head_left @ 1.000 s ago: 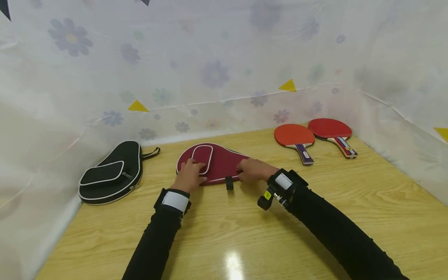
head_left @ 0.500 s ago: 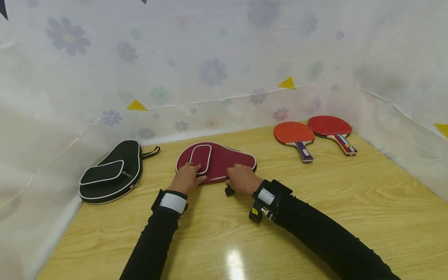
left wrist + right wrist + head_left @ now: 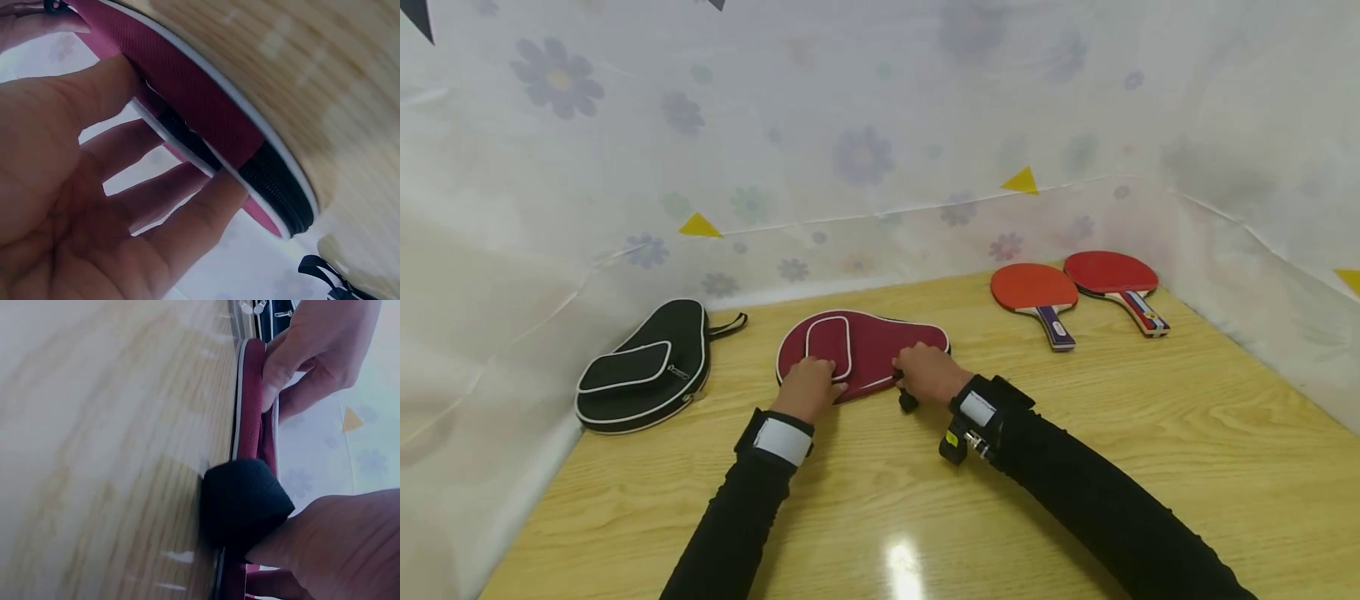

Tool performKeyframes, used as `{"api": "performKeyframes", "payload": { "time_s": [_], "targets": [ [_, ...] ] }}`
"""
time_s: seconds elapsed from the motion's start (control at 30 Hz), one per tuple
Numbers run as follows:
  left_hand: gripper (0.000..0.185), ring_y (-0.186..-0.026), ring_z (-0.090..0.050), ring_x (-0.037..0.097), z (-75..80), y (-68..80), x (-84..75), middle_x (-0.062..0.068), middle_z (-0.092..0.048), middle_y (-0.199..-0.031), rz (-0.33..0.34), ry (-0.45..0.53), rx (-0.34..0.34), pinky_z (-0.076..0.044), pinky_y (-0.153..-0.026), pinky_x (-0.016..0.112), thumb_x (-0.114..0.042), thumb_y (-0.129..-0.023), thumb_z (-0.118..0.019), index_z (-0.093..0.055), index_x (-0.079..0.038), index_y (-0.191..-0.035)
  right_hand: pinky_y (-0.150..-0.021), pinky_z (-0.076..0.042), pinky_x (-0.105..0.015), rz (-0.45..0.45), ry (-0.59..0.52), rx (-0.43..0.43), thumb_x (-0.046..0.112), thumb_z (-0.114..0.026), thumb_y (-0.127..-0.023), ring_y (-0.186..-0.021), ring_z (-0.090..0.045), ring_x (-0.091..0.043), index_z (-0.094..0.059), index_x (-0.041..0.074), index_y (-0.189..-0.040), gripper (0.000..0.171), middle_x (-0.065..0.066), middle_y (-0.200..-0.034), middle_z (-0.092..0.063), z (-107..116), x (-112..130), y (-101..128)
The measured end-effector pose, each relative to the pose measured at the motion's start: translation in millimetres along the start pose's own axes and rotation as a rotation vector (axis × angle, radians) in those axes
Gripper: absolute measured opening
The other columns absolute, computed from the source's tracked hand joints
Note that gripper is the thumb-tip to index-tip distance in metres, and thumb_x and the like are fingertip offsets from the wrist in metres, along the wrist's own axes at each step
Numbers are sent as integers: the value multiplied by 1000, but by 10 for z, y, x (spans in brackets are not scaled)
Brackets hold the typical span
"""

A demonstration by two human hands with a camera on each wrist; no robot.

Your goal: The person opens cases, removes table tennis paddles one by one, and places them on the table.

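The maroon paddle case lies flat on the wooden table, under both hands. The left hand rests on its near edge, fingers spread and fairly straight over the raised pocket, thumb at the rim. The right hand sits beside it on the case's narrow end; its fingertips are hidden beneath the knuckles, so what they pinch cannot be told, though a black strap loop pokes out just below them. Beyond the left fingers lies a black case; well beyond the right, two red paddles.
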State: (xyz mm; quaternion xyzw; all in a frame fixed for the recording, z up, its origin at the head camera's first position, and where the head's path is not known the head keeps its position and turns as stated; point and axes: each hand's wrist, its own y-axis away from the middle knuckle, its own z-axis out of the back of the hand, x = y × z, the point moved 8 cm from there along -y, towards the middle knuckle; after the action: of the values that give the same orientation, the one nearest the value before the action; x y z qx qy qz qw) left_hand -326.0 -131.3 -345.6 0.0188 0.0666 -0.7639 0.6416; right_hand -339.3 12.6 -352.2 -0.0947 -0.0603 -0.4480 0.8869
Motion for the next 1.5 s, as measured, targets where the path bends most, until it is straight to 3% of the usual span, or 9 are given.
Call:
{"api": "performKeyframes", "payload": {
  "time_s": [0.1,0.2,0.47,0.67,0.83,1.1,1.23,1.37,1.5],
  "targets": [
    [29,-96,-68,36,25,5,-21,19,-71,-98,11,3,-11,-55,-85,47,-23,-91,-77,-74,2,-105,-65,-55,-35,23,39,-28,11,-73,-93,-79,-69,-25,-72,3,-92,8,-11,-86,-70,32,-5,1],
    [27,-91,-70,34,56,23,-53,18,-71,-93,6,-1,-23,-56,-81,46,-22,-89,-79,-75,2,-100,-65,-55,-36,36,61,-52,7,-71,-93,-79,-69,-26,-68,4,-84,9,-11,-82,-68,61,-9,0],
    [27,-73,-68,25,67,71,-105,13,-69,-80,5,34,-20,-54,-65,39,-24,-89,-79,-74,2,-94,-64,-51,-35,19,58,-42,3,-71,-89,-76,-66,-24,-67,5,-81,9,-10,-82,-67,52,-67,-28],
    [29,-70,-66,22,56,96,-139,11,-66,-77,7,46,-10,-52,-63,37,-26,-90,-78,-73,2,-93,-61,-47,-32,3,53,-37,0,-70,-89,-69,-57,-16,-67,4,-81,10,-9,-80,-66,41,-104,-57],
    [29,-67,-63,20,68,123,-166,9,-64,-74,4,53,-13,-52,-62,36,-26,-89,-79,-73,2,-90,-60,-47,-31,7,45,-43,-1,-69,-89,-69,-58,-16,-72,3,-88,6,-11,-83,-69,51,-115,-69],
    [28,-61,-56,15,58,131,-186,7,-62,-70,-20,84,7,-47,-58,31,-26,-89,-79,-72,1,-87,-61,-48,-32,23,67,-34,-1,-66,-92,-77,-66,-21,-76,3,-104,16,-15,-91,-72,46,-134,-57],
    [25,-63,-54,17,62,112,-103,5,-61,-68,-105,120,52,-42,-58,31,-27,-89,-79,-73,-3,-86,-64,-51,-33,24,73,-19,2,-68,-92,-81,-67,-22,-75,3,-116,25,-15,-98,-74,40,-154,-59],
    [37,-99,-60,32,107,103,83,17,-70,-102,-161,132,111,-50,-85,43,-26,-87,-81,-74,-1,-113,-66,-52,-33,34,62,0,3,-69,-93,-83,-68,-23,-74,3,-119,27,-15,-102,-74,29,-168,-63],
    [74,-134,-38,52,46,84,393,32,-42,-147,-72,155,186,-40,-105,61,-31,-86,-82,-51,-3,-147,-63,-45,-30,57,28,31,0,-65,-92,-73,-58,-18,-72,1,-121,30,-13,-95,-72,34,-161,-51]
  ]
}}
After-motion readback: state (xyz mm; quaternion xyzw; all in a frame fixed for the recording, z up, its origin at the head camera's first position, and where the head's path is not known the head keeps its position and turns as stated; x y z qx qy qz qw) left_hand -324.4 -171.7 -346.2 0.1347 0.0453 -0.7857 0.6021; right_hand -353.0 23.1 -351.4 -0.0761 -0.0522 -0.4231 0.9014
